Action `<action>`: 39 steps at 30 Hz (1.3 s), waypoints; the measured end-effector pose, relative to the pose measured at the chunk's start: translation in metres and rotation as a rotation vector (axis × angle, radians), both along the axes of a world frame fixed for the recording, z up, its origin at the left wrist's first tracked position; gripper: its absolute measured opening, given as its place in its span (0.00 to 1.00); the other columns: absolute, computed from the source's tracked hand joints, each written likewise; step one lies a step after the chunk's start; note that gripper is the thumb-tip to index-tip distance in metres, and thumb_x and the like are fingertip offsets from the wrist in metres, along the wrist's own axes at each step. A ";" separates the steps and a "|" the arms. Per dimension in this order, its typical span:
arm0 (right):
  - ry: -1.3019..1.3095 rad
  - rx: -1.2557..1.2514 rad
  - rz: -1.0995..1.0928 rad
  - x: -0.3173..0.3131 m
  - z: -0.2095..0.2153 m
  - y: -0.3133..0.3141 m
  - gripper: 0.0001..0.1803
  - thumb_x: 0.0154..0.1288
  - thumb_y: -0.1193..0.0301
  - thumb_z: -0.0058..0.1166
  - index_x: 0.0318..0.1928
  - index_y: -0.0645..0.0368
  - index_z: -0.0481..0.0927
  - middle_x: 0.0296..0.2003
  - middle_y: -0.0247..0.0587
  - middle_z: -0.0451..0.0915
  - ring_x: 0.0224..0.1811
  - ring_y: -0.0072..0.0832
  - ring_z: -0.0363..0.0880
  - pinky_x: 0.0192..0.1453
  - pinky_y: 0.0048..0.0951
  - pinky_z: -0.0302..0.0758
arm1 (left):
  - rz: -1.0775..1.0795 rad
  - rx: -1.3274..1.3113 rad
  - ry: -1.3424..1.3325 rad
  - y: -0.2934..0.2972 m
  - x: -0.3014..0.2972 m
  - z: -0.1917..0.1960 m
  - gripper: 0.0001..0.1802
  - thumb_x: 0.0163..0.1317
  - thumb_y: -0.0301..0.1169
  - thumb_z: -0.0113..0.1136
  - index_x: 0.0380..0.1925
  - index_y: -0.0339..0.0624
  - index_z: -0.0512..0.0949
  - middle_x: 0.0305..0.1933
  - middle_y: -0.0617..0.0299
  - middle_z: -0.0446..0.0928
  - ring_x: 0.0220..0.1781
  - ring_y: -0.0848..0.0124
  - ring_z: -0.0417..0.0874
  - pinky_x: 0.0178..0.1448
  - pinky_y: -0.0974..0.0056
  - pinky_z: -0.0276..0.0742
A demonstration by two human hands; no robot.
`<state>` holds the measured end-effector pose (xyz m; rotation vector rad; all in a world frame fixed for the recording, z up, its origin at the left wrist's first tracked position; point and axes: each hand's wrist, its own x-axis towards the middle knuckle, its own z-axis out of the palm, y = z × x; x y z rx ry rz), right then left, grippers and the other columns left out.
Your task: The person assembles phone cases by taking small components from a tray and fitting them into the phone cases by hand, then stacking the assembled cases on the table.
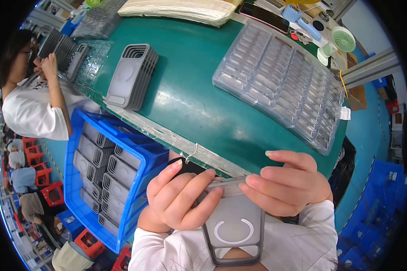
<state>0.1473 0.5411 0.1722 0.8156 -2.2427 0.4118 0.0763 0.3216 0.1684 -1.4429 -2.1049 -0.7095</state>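
Observation:
A translucent phone case with a dark grey rim and a white ring mark is held up close to my body. Its camera opening points down toward me. My left hand is closed on the upper left edge, thumb and fingers pinching it. At the upper right corner, my right hand pinches the same edge between thumb and fingers, its index finger raised. Between the fingertips runs a pale, thin strip along the top; I cannot tell whether it is part of the case.
A stack of similar cases stands on the green table. Clear trays of small parts lie to the right. A blue crate full of cases sits at the left. Another person works at far left; a green fan stands far right.

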 end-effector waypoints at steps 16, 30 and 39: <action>0.545 -0.108 0.042 -0.016 -0.029 -0.007 0.04 0.46 0.74 0.51 0.20 0.49 0.76 0.30 0.24 0.78 0.42 0.17 0.76 0.45 0.32 0.76 | -0.099 0.150 0.070 0.007 0.001 -0.005 0.09 0.47 0.28 0.64 0.20 0.50 0.72 0.40 0.65 0.82 0.39 0.71 0.81 0.55 0.61 0.73; 0.200 -0.261 0.071 -0.012 -0.020 0.001 0.09 0.54 0.73 0.52 0.36 0.50 0.70 0.36 0.36 0.82 0.38 0.30 0.80 0.44 0.34 0.80 | -0.178 0.159 0.019 0.008 -0.004 -0.005 0.09 0.46 0.23 0.63 0.20 0.44 0.71 0.39 0.57 0.82 0.38 0.66 0.82 0.49 0.61 0.79; 0.184 -0.077 0.041 -0.030 -0.028 -0.003 0.06 0.46 0.71 0.62 0.27 0.49 0.80 0.33 0.31 0.75 0.38 0.27 0.76 0.40 0.28 0.79 | -0.201 0.136 -0.045 0.005 -0.023 -0.025 0.09 0.45 0.23 0.64 0.25 0.40 0.73 0.39 0.53 0.81 0.36 0.63 0.82 0.50 0.58 0.79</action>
